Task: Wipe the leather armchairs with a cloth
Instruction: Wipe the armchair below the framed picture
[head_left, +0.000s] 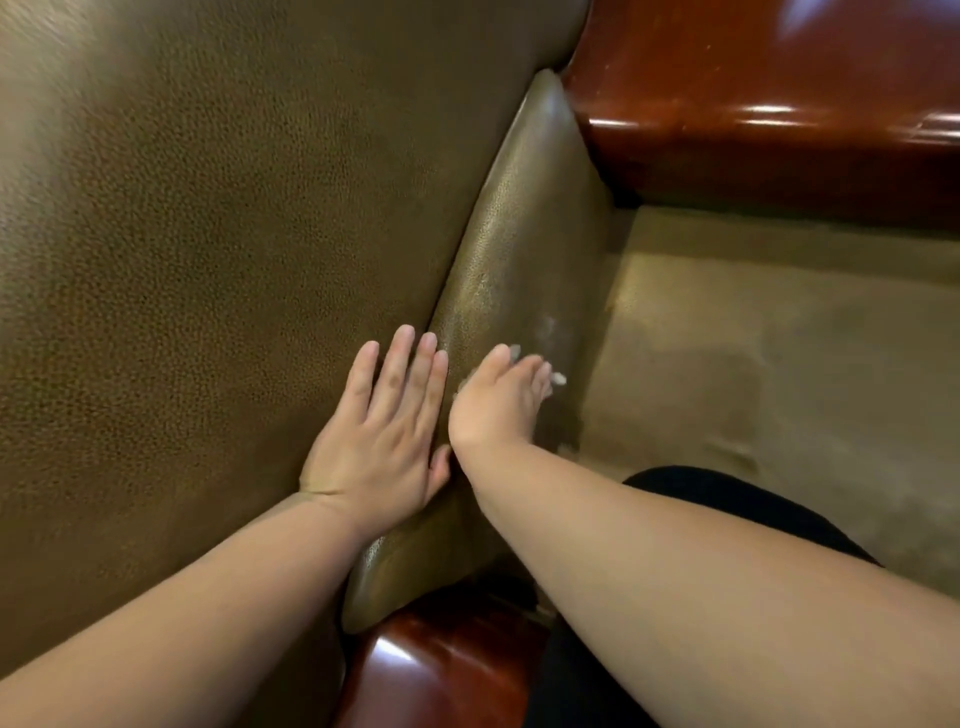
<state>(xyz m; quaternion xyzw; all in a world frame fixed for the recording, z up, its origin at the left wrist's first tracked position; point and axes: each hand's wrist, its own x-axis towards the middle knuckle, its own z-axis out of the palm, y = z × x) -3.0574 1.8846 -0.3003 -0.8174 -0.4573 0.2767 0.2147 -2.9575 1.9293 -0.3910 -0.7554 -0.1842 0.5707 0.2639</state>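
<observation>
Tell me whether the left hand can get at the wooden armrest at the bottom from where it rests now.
Probably yes. The left hand lies flat on the leather cushion, holding nothing, and the wooden armrest sits uncovered just below its wrist. Only the padded leather edge lies between them.
</observation>
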